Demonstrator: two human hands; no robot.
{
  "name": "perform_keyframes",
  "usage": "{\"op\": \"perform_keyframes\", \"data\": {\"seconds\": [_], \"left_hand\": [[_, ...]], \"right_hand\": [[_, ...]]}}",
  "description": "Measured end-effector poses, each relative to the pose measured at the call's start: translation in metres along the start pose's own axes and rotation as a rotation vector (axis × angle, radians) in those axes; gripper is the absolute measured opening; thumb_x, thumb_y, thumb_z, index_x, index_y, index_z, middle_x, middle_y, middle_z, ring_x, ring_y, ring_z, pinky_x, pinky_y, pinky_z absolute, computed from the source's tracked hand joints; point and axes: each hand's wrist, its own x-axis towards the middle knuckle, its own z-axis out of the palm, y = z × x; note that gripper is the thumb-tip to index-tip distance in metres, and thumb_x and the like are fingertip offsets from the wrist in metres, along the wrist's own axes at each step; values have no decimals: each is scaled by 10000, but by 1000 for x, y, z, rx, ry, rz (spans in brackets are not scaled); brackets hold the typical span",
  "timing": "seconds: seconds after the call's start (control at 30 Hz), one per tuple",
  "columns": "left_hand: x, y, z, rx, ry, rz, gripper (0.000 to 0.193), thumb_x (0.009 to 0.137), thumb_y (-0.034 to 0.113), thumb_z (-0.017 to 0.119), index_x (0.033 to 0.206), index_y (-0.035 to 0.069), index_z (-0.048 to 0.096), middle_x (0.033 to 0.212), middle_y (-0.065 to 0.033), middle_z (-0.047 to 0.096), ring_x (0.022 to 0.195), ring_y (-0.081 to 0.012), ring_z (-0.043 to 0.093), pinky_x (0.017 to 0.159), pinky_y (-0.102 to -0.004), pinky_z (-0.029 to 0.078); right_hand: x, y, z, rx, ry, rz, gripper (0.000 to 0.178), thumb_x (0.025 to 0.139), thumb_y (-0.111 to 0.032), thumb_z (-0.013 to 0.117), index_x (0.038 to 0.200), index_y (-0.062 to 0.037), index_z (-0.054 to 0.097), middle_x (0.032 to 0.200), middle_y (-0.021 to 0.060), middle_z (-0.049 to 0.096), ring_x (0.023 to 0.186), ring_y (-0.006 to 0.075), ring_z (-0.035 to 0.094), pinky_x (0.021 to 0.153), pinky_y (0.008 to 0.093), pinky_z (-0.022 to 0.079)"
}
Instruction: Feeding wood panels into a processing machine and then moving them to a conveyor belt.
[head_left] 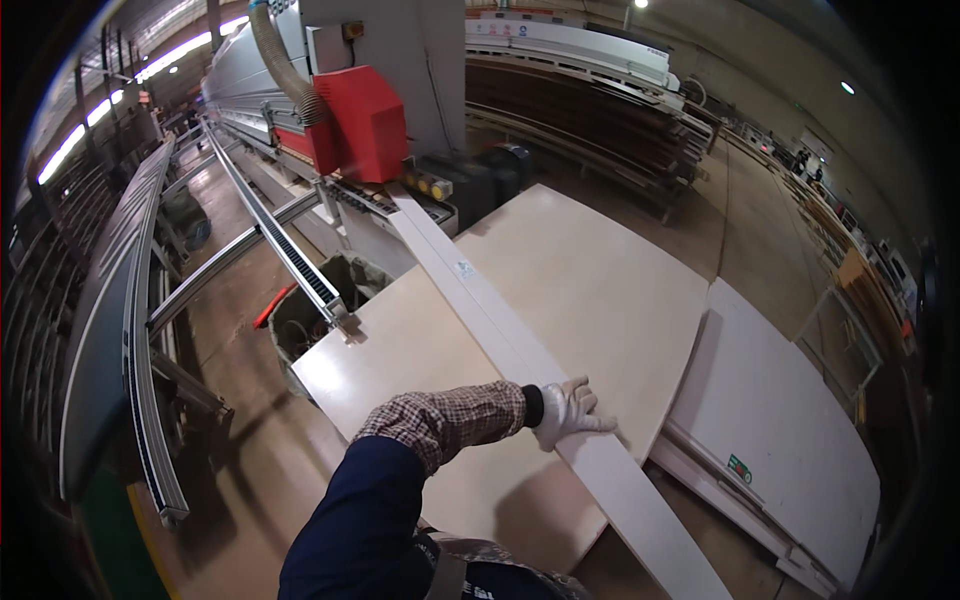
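My left hand (pixel 574 412), in a white glove, is on top of a long, narrow white board (pixel 495 325). Its fingers reach over the board's right edge and bend there, holding it, with the thumb stretched out on the near side. A dark blue sleeve and a checked oversleeve (pixel 450 415) cover this arm. The board runs from under the red hood (pixel 375 125) of a machine down to the lower right, and a small label sticks to its face. Beneath it is a broad, pale tabletop (pixel 590 260). Nowhere in the picture does my right hand show.
To the right, large white panels (pixel 770 420) lie stacked low. A metal rail (pixel 275 235) and a roller frame (pixel 150 400) extend along the left. A bin (pixel 300 325) stands beneath the rail's end. Further back is another long machine (pixel 570 50).
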Motion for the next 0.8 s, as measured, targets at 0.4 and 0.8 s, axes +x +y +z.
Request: {"op": "perform_keyframes", "data": {"seconds": [0.4,0.8], "left_hand": [[-87,107,-17,-81,546,73,901,765,195,674,1587,313,325,1147,-193,540,1119,-482,553,1050,-582,461],[-298,199,-81,539,873,-346,708,861,81,609,1412,519,529,1142,-122,544,1038,-291,610,1082,-585,493]], "right_hand": [[-71,-97,-63,-394,460,-35,645,1068,-428,495,1470,74,452,1454,192,540,1325,316,503,1161,461,372],[5,8,73,-345,269,-19,599,1051,-411,524,1437,47,492,1415,194,569,1273,317,543,1126,453,413]]}}
